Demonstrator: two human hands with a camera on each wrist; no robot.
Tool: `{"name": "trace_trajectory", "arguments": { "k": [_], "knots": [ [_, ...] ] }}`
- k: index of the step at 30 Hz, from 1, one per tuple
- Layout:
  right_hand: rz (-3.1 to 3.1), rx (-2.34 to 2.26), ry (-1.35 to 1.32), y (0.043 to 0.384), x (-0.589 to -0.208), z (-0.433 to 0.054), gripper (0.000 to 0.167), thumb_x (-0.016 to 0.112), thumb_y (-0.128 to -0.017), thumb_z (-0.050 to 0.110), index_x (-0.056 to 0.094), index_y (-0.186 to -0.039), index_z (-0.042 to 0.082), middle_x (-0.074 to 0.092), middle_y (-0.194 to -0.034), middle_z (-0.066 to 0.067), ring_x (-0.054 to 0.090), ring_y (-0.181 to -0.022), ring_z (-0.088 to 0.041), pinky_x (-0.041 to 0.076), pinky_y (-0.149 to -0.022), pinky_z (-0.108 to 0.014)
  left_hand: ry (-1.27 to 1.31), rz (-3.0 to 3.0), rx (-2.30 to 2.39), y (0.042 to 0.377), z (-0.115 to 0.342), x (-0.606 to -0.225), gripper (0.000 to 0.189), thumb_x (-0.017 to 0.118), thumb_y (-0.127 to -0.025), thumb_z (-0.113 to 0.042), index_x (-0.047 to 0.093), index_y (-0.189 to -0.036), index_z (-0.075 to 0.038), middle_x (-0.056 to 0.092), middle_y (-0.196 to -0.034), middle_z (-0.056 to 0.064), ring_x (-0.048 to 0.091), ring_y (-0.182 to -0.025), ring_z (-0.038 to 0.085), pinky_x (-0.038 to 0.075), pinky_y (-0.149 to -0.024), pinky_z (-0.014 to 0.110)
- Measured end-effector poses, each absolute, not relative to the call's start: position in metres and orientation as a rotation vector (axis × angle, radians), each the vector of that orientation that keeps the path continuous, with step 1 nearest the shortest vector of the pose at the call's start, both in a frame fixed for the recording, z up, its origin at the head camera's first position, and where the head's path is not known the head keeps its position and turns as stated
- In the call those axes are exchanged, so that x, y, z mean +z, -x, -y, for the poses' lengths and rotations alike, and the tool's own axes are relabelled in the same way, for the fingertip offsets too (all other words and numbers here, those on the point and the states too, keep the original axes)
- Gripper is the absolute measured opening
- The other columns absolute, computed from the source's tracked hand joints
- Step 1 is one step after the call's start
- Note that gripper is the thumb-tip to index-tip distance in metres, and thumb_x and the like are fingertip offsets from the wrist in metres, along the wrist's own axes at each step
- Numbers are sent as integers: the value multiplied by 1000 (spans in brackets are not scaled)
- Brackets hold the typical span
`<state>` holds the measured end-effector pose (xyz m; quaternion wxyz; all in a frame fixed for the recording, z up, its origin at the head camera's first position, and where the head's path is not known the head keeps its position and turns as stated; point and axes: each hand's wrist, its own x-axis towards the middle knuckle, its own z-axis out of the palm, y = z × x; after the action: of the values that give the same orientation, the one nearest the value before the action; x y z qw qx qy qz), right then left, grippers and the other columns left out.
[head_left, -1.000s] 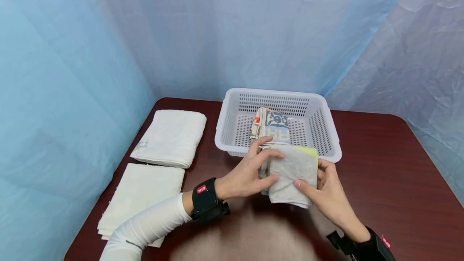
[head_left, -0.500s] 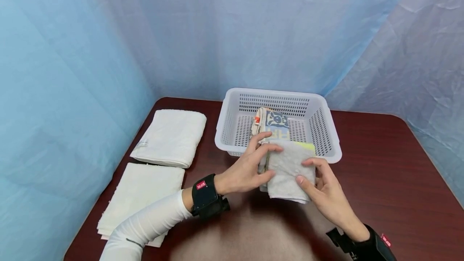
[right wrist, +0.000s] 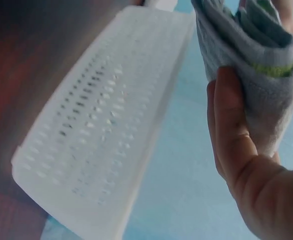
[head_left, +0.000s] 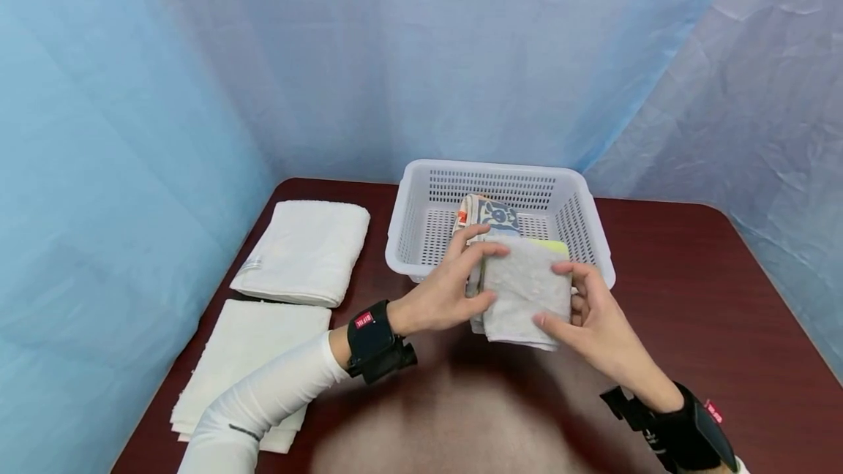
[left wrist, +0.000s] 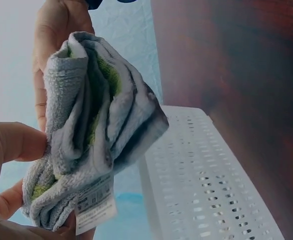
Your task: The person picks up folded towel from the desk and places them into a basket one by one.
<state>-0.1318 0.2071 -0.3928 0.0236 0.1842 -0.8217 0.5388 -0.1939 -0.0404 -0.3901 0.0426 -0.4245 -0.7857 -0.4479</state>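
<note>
Left hand [head_left: 443, 292] and right hand [head_left: 604, 328] grip opposite edges of a grey towel [head_left: 525, 290], apart from the basket [head_left: 494, 167].

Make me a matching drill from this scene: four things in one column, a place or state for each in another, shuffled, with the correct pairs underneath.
Things
1. gray cloth
2. basket
3. patterned towel
4. far white towel

Places and states
A. inside a container
B. folded on the table, in its far left part
C. held between the left hand and the right hand
D. perforated walls, another item lying in it

Pairs
1-C, 2-D, 3-A, 4-B
</note>
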Motion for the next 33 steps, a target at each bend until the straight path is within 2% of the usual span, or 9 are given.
{"name": "trace_trajectory", "arguments": {
  "k": [8,12,20,26,33],
  "knots": [
    [2530,1739,-638,143,-384,-209,71,66,-88,-10,25,-144,4,40,-133,-12,66,-86,-9,56,-62,-29,1286,2393,-1367,205,41,-379,50,68,-89,-2,48,-135,-4,22,-154,18,16,-148,25,33,-112,37],
    [2543,1748,-644,145,-381,-210,73,67,-89,-8,24,-146,6,37,-135,-10,65,-86,-10,55,-63,-28,1278,2406,-1365,208,41,-376,50,68,-89,-1,49,-135,-3,22,-154,17,16,-148,24,35,-110,35],
    [2594,1717,-642,155,-369,-213,73,67,-90,-6,23,-147,6,37,-137,-15,66,-89,-12,56,-64,-31,1291,2406,-1354,215,40,-369,50,67,-90,-3,48,-136,-3,21,-155,17,15,-148,23,33,-112,35],
    [2633,1677,-617,166,-361,-213,75,68,-90,-3,22,-149,7,37,-141,-21,64,-95,-11,56,-69,-28,1267,2454,-1348,222,39,-362,51,65,-92,-3,45,-140,-4,18,-157,17,14,-147,23,34,-111,36],
    [2631,1650,-602,182,-359,-211,73,67,-91,-2,23,-148,7,39,-138,-23,63,-95,-12,56,-70,-26,1235,2512,-1311,237,36,-353,51,62,-93,0,44,-141,-2,19,-158,17,16,-147,24,32,-112,33]
  ]
}}
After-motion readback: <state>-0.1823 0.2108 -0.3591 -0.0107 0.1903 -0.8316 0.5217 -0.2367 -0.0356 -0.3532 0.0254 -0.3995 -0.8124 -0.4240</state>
